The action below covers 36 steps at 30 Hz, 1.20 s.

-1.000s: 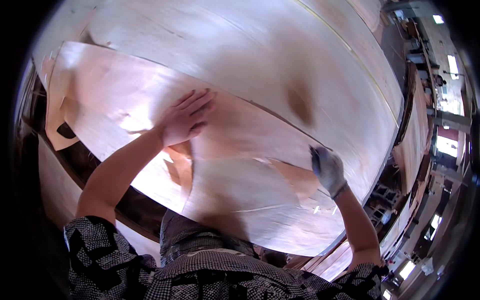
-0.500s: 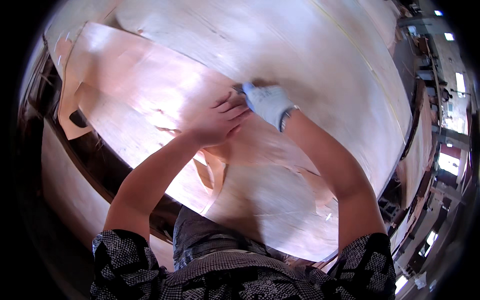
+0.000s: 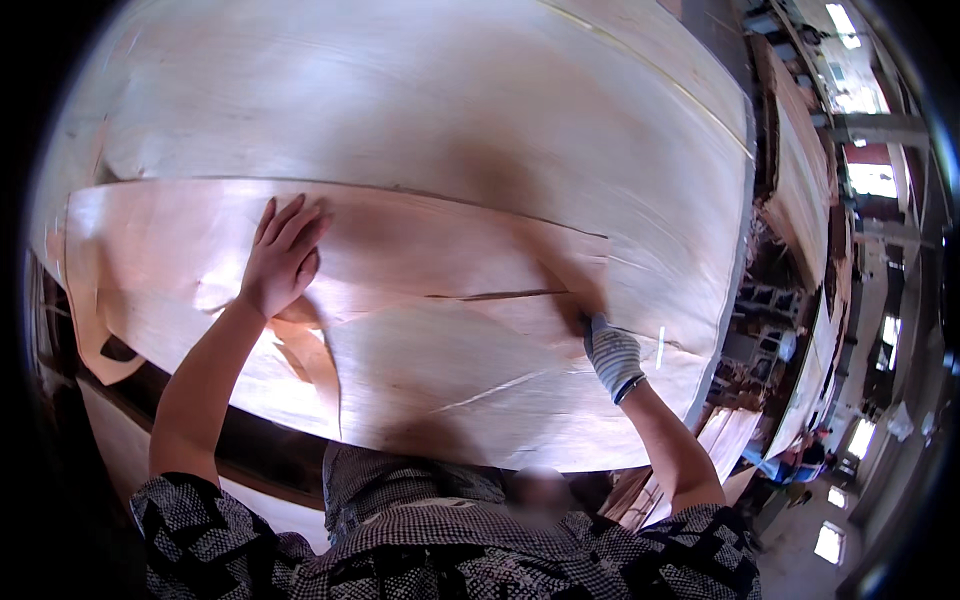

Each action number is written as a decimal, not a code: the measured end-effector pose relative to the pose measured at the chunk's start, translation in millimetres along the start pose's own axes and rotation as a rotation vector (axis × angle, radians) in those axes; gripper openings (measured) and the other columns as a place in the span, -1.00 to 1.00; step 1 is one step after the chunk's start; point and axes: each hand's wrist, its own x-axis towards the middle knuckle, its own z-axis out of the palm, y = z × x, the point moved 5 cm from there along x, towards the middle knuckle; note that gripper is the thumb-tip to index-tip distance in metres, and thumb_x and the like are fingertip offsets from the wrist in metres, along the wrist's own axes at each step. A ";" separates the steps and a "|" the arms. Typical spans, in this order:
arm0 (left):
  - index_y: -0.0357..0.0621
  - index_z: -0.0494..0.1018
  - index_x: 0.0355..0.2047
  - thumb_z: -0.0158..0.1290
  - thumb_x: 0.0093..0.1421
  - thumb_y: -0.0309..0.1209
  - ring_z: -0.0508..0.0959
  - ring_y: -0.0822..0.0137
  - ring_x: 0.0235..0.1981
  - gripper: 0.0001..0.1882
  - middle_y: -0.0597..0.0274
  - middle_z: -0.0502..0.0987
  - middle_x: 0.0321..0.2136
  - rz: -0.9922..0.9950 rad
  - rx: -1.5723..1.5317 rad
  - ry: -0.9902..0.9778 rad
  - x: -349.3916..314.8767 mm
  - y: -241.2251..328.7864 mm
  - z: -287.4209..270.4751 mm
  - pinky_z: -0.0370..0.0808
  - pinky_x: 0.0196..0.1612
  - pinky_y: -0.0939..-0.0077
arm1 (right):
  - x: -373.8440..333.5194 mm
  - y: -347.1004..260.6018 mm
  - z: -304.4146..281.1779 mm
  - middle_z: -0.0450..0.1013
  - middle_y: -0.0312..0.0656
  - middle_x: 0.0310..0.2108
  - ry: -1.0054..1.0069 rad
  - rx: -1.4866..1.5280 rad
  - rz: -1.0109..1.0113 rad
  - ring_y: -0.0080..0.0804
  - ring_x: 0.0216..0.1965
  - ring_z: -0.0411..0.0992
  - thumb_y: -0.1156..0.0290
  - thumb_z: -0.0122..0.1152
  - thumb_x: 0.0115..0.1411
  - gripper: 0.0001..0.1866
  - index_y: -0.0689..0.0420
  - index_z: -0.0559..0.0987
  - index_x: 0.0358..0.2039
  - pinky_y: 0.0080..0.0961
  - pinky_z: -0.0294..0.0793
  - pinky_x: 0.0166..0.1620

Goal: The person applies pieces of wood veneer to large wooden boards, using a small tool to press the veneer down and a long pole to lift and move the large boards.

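Observation:
A long pinkish strip of wood veneer (image 3: 430,235) lies across a broad pale veneer sheet (image 3: 400,120). My bare left hand (image 3: 283,260) rests on the strip's left half, palm down with fingers stretched out. At the strip's right end is my right hand (image 3: 613,357), in a pale striped glove with its fingers curled closed. Something small and dark shows by its fingertips, too shadowed to name. A dark split (image 3: 500,295) runs through the strip to the left of that hand. Below my left wrist, a torn veneer tongue (image 3: 322,370) hangs toward the near edge.
A yellowish line (image 3: 640,65) crosses the far right of the pale sheet. Farther right are stacked veneer sheets (image 3: 795,160) and grey hollow blocks (image 3: 765,305). Another person (image 3: 805,455) is at the lower right. A curled veneer piece (image 3: 95,340) overhangs the left edge.
My right hand has moved from beside my left hand to the strip's right end, nearer me. My left hand now lies farther left in view. The whole view has turned, and the strip lies more level.

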 end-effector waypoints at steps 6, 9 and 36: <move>-0.06 0.35 -0.02 -0.10 0.00 -0.46 0.19 0.11 0.15 -0.54 0.17 0.29 0.01 0.014 0.055 -0.015 -4.8 -0.9 -1.7 0.01 0.22 0.00 | 39.9 17.0 -74.3 0.35 0.03 -0.30 0.614 0.520 -0.141 0.02 -0.32 0.36 0.40 0.02 0.13 -0.80 0.12 0.40 -0.22 -0.17 0.36 -0.31; -0.04 0.33 0.00 -0.10 0.00 -0.44 0.18 0.12 0.15 -0.53 0.18 0.28 0.02 0.012 0.060 -0.011 -6.4 -3.1 -1.1 -0.01 0.22 0.01 | 90.9 11.1 -91.6 0.36 -0.01 -0.15 0.472 0.625 0.024 -0.02 -0.17 0.34 0.28 0.39 -0.17 -0.42 0.11 0.39 -0.10 -0.25 0.36 -0.13; -0.10 0.39 -0.10 0.07 0.00 -0.37 0.25 0.00 0.07 -0.60 -0.01 0.35 -0.06 -0.070 -0.154 -0.036 -154.0 -42.1 -85.0 0.17 0.12 0.14 | -282.6 -141.1 -22.3 0.20 -0.43 -0.76 0.510 1.724 0.527 -0.68 -0.84 0.11 0.45 0.12 0.00 -0.85 0.05 0.42 -0.36 -0.72 0.09 -0.80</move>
